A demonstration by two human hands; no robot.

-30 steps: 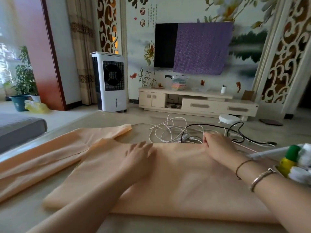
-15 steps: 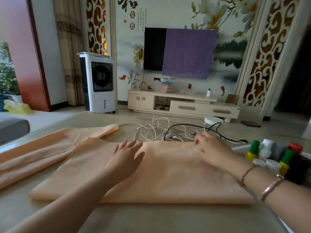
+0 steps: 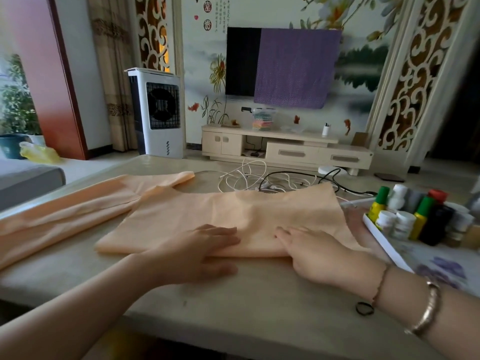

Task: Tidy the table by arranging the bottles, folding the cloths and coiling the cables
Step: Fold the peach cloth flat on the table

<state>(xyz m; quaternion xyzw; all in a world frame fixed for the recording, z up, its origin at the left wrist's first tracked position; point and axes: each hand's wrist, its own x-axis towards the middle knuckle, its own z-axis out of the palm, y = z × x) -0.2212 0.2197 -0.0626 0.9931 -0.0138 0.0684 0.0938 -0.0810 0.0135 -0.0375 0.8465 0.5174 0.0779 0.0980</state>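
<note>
Both hands lie flat with straight fingers, left grip (image 3: 200, 245) and right grip (image 3: 311, 252) pressing the peach folded cloth (image 3: 233, 216)'s near edge on the counter (image 3: 233, 302); seemingly smoothing, so sweep outward evenly before folding.

The peach cloth (image 3: 233, 216) looks like a soft, matt woven fabric with a fine, slightly grainy weave, creased only faintly. The bench (image 3: 254, 302) under it has a smooth, dull stone-like top in pale beige with a low sheen. The cables (image 3: 249, 178) beyond are slick plastic-sheathed cords, some white, one black. The bottles (image 3: 420, 216) at the right look like glossy plastic with smooth caps in green, white and red, and they stand in a smooth white tray (image 3: 384, 242). On the right wrist, a bangle (image 3: 427, 311) gleams like polished metal.
</note>
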